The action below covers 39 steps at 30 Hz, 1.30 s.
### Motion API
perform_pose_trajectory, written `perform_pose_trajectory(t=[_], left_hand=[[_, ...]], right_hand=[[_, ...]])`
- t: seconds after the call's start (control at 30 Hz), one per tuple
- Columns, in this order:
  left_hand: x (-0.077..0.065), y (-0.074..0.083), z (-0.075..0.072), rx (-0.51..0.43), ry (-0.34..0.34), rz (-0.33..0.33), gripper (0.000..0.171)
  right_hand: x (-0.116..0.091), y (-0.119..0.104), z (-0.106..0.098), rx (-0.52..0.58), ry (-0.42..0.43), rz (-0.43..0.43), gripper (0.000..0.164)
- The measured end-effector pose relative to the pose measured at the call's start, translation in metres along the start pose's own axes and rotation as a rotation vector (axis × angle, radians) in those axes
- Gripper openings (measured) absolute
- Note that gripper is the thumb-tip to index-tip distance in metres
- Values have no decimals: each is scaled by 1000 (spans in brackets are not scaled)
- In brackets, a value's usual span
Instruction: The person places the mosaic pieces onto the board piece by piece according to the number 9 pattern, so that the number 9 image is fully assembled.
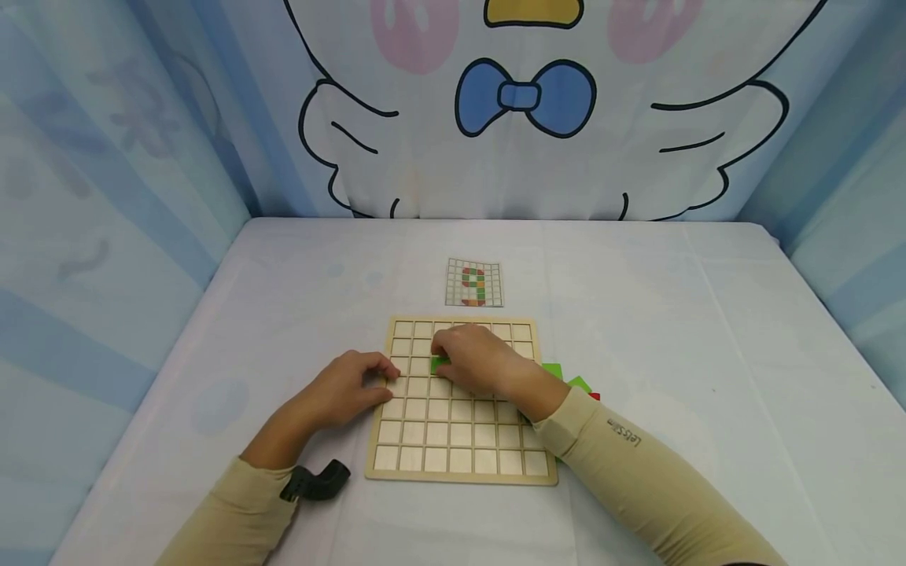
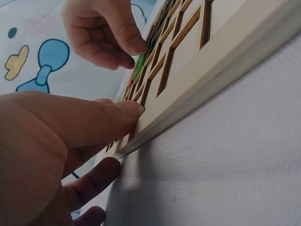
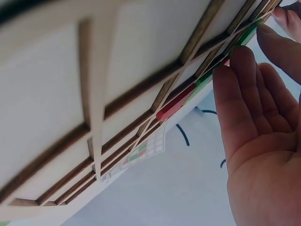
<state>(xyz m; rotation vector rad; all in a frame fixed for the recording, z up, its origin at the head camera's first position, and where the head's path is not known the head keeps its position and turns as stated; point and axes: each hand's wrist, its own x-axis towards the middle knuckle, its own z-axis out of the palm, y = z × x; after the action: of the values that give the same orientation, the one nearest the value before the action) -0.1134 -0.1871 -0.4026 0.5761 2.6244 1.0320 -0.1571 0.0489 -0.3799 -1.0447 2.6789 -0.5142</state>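
A wooden grid board [image 1: 460,477] lies on the table, its cells edged by raised strips. My right hand [image 1: 477,362] reaches over its upper part, thumb and fingertips at a green tile [image 1: 439,365] in the left half of the grid. In the right wrist view, that green tile [image 3: 249,34] shows between thumb and fingers; a red tile [image 3: 176,103] and another green tile [image 3: 203,84] sit farther along the grid. My left hand [image 1: 347,389] rests at the board's left edge, with thumb [image 2: 127,110] touching the frame. My right hand hides several cells.
Behind the board lies a small card [image 1: 474,283] printed with a grid and a figure of coloured squares. Loose green tiles [image 1: 552,369] and a red tile [image 1: 594,396] lie right of the board, partly behind my right arm. A black strap piece [image 1: 322,481] sticks out from my left wrist.
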Motion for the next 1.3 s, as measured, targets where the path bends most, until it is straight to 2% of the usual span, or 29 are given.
perform_pose_trajectory(t=[0.37,0.67,0.83,1.1,1.3], left_hand=[[0,0,1,4,-2,-12,12],[0,-1,1,9,6,-13,12],[0,0,1,13,7,-20,11],[0,0,1,14,9,-24,12],[0,-1,2,15,8,-27,12]], right_hand=[[-1,0,0,25,5,3,18],[-8,-2,-4,-10,36,8,22],[-16,-1,-12,27,40,9,28],[-38,10,-29,86,55,86,46],[-51,21,-37,112,89,62,53]])
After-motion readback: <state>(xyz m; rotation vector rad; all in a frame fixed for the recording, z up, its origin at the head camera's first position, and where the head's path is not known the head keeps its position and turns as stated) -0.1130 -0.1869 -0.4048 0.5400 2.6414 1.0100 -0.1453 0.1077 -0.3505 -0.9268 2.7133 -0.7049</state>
